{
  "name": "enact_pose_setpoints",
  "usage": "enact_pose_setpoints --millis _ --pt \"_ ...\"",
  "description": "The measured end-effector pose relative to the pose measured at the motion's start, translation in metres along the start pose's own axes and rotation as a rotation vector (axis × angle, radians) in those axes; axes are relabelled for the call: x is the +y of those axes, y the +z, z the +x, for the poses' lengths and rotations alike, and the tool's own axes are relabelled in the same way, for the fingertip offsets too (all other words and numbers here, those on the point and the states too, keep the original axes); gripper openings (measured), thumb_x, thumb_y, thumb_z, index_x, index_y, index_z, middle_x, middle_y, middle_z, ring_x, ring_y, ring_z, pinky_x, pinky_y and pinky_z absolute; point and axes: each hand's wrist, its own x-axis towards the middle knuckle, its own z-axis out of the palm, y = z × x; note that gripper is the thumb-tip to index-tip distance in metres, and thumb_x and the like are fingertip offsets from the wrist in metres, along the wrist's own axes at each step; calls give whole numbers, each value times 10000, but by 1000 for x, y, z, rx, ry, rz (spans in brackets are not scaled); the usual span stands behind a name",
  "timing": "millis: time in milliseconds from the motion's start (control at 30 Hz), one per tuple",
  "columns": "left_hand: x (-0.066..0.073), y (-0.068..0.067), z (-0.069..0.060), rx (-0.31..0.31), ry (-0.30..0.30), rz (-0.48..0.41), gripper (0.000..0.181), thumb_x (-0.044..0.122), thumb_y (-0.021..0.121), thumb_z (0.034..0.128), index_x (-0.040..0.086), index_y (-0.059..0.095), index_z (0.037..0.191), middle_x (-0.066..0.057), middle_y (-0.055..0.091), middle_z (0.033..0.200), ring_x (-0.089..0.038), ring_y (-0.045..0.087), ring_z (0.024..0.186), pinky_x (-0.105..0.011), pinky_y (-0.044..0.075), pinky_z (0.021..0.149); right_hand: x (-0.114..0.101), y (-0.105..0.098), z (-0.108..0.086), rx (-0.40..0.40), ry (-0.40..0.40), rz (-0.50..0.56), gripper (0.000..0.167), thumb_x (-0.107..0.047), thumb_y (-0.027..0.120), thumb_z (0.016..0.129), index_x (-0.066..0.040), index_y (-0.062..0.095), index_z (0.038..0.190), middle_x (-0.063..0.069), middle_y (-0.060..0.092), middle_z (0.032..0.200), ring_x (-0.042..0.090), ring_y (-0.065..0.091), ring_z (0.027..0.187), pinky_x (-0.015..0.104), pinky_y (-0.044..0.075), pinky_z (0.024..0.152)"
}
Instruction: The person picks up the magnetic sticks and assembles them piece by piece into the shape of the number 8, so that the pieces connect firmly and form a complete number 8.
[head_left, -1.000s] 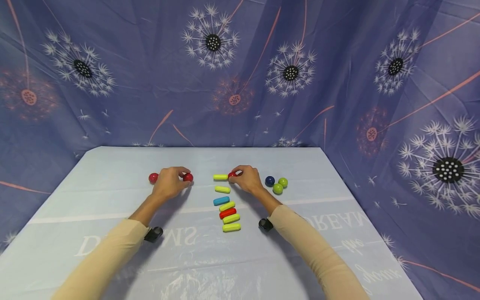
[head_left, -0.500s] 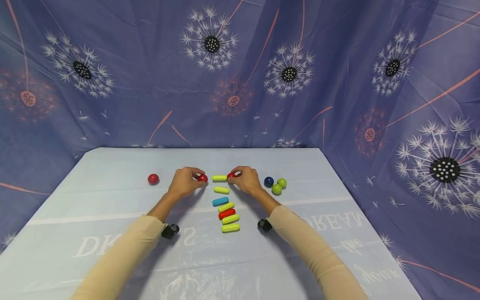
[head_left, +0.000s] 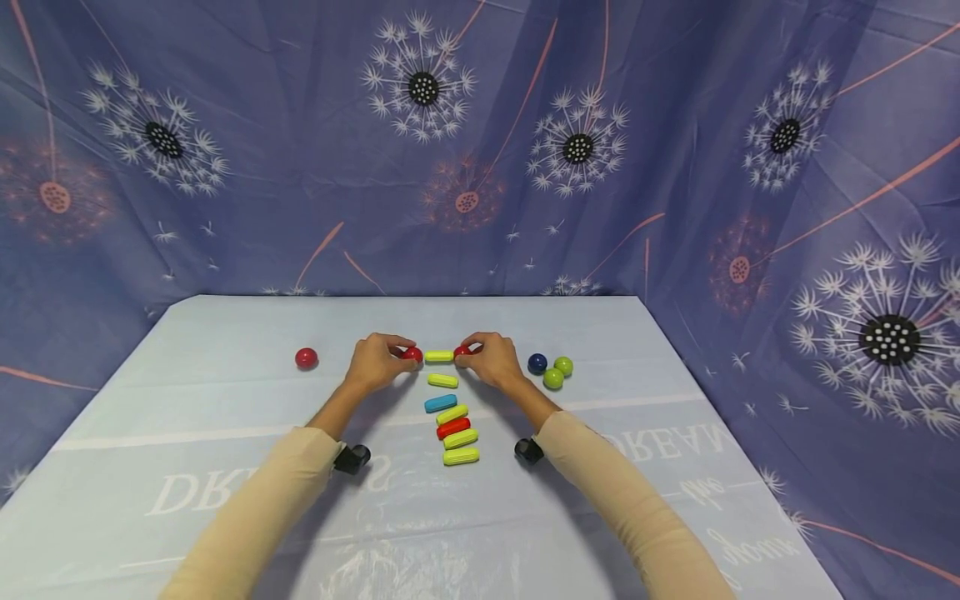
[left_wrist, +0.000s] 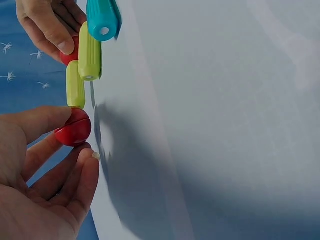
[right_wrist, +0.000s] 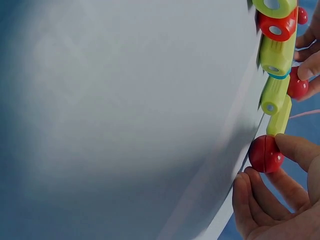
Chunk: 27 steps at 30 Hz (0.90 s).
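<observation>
My left hand [head_left: 372, 364] pinches a red ball [left_wrist: 73, 129] between thumb and fingers at the left end of a yellow magnetic rod [head_left: 438, 356]. In the left wrist view this ball looks right against the rod's end; a tiny gap cannot be ruled out. At the rod's other end, my right hand [head_left: 492, 360] pinches a second red ball [right_wrist: 266, 154], which touches the rod. Just nearer than this rod lies another yellow rod [head_left: 442, 381]. Fingers partly cover both balls in the head view.
A blue rod [head_left: 440, 403], a red rod [head_left: 453, 428] and several yellow rods [head_left: 461, 457] form a column towards the table's front. A loose red ball [head_left: 306, 358] sits at left. Right of my right hand are a dark blue ball [head_left: 537, 363] and two green balls [head_left: 553, 378].
My left hand has moved right with its red ball, from well left of the yellow rod up to its left end. The right hand keeps its place with the other ball.
</observation>
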Motion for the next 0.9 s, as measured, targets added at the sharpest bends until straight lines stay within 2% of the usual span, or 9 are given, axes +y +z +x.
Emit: enact_pose_setpoints --millis 233,500,700,900 --pt "-2 4 1 -14 -21 -16 399 245 782 878 106 736 1249 -162 753 1111 -347 600 1051 -265 489 651 -1 0 -1 -4 -7 -1 301 -302 798 867 -149 773 1125 61 761 995 215 680 891 268 515 667" --pt "-3 4 2 -14 -32 -40 390 224 777 880 87 736 1243 -183 749 1115 -298 649 933 -254 507 613 -2 0 -1 1 -14 -4 293 -302 798 865 -150 776 1115 58 763 982 221 679 895 291 522 692" --pt "-5 5 3 -17 -47 -66 404 222 785 873 104 733 1256 -177 750 1135 -280 674 954 -244 502 626 -2 -1 -1 0 -8 -8 288 -303 796 867 -156 778 1113 57 763 984 233 667 915 293 514 699" --pt "-7 3 4 -65 -117 -190 430 228 784 884 116 713 1293 -172 726 1194 -219 689 889 -261 557 695 -1 -1 -1 -6 2 -9 291 -305 795 872 -156 775 1121 66 758 1001 236 658 916 278 506 672"
